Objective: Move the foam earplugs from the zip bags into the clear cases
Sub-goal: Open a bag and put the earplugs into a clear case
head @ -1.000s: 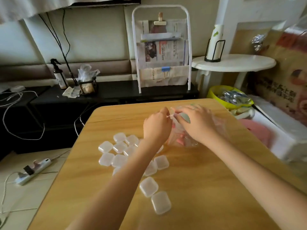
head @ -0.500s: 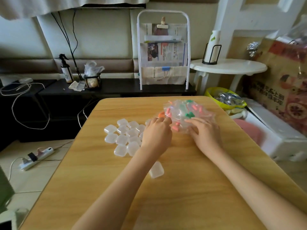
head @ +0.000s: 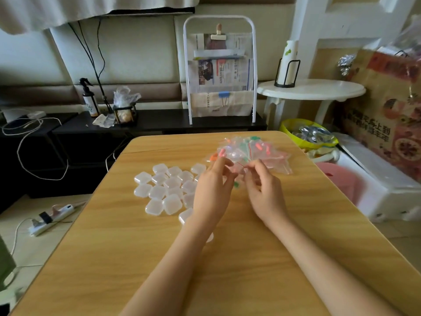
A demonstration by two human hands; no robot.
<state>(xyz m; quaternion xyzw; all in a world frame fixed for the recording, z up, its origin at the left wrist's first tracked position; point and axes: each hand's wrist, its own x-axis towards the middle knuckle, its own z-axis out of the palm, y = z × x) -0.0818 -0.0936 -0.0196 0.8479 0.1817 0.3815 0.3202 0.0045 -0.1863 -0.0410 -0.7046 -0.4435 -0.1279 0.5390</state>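
A heap of small clear zip bags [head: 252,151] with pink, orange and green foam earplugs lies on the far middle of the wooden table [head: 227,258]. Both hands are raised just in front of it. My left hand [head: 214,190] and my right hand [head: 262,192] pinch one small zip bag [head: 239,171] between their fingertips; a green earplug [head: 236,184] shows below it. Several square clear cases [head: 168,188] lie shut in a cluster to the left, partly hidden by my left wrist.
The table's far edge is just beyond the bags. Behind stand a white magazine rack [head: 219,69], a black bench [head: 145,124] with a spray bottle, and a white round side table [head: 312,90]. A yellow bowl [head: 307,133] and boxes sit at right.
Both hands have pulled back toward me from the heap, lifting one small bag out of it. The camera view has shifted, so the heap and cases now sit farther up the table.
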